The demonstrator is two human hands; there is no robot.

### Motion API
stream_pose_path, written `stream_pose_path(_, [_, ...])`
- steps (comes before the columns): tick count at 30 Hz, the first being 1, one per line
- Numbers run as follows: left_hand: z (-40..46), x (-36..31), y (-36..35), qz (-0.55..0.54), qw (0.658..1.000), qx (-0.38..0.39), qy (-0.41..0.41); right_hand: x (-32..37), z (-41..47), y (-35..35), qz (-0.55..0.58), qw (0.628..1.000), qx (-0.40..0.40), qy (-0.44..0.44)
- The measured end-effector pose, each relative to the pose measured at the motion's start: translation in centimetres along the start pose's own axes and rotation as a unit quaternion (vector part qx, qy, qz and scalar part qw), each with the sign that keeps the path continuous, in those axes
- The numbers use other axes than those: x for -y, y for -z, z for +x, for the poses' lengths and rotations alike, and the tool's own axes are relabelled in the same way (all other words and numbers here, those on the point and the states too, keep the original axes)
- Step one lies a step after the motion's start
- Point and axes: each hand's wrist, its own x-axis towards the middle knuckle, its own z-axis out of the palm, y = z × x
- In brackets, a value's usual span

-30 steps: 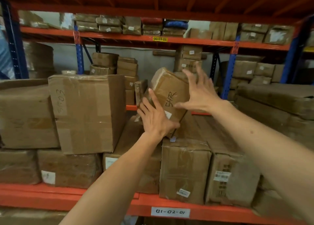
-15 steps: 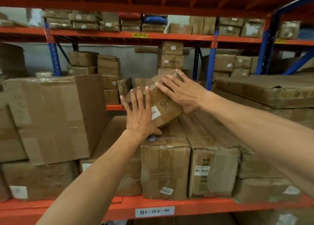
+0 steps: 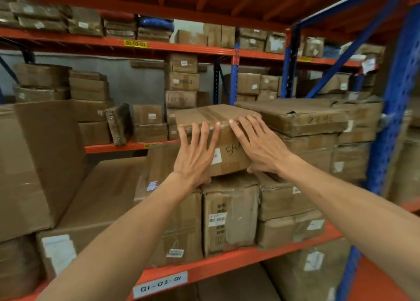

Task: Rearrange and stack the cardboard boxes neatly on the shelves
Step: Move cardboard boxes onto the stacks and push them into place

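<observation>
A small taped cardboard box (image 3: 218, 116) with handwritten digits on its front rests level on top of the upright boxes (image 3: 229, 212) on the orange shelf (image 3: 227, 258). My left hand (image 3: 195, 155) presses flat on its front left face, fingers spread up over the top edge. My right hand (image 3: 256, 141) lies on its front right corner, thumb under the bottom edge. Both hands hold the box.
A large box (image 3: 43, 155) stands at the left, with a flat box (image 3: 106, 191) beside it. Flat wide boxes (image 3: 295, 116) are stacked right of the small box. A blue upright (image 3: 395, 109) frames the right side. Rear shelves hold several boxes.
The small box went from tilted on edge to lying level on the stack, and both hands shifted onto its front face. My view swung to the right.
</observation>
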Motion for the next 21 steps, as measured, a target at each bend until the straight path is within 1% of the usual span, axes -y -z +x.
stream_pose_path(2, [0.4, -3.9, 0.1, 0.008, 1.0, -0.004, -0.019, -1.7, -3.3, -1.3, 0.0, 1.0, 0.012, -0.024])
stream_pose_path(4, [0.4, -6.3, -0.2, 0.019, 0.999, -0.02, -0.035, -2.3, -5.8, -2.7, 0.006, 0.998, 0.033, -0.045])
stream_pose_path(6, [0.4, -6.6, -0.1, 0.04, 0.997, -0.031, -0.056, -2.0, -6.7, -3.8, 0.029, 0.997, 0.044, -0.054])
stream_pose_path(8, [0.4, -5.8, 0.6, 0.062, 0.996, 0.0, -0.066, -1.6, -6.7, -4.4, 0.057, 0.996, 0.038, -0.053])
stream_pose_path(11, [0.3, -5.8, 1.7, 0.095, 0.993, 0.062, -0.043, -1.9, -6.7, -5.0, 0.079, 0.996, 0.011, -0.034])
stream_pose_path(13, [0.2, -6.3, 2.1, 0.109, 0.99, 0.087, -0.033, -2.2, -6.7, -5.3, 0.091, 0.996, 0.0, -0.024])
stream_pose_path(18, [0.7, -6.4, 1.7, 0.121, 0.987, 0.107, 0.002, -2.8, -6.3, -6.2, 0.107, 0.994, -0.019, 0.007])
stream_pose_path(21, [0.6, -6.6, 1.3, 0.118, 0.987, 0.109, 0.007, -2.8, -6.3, -6.5, 0.115, 0.993, -0.008, 0.003])
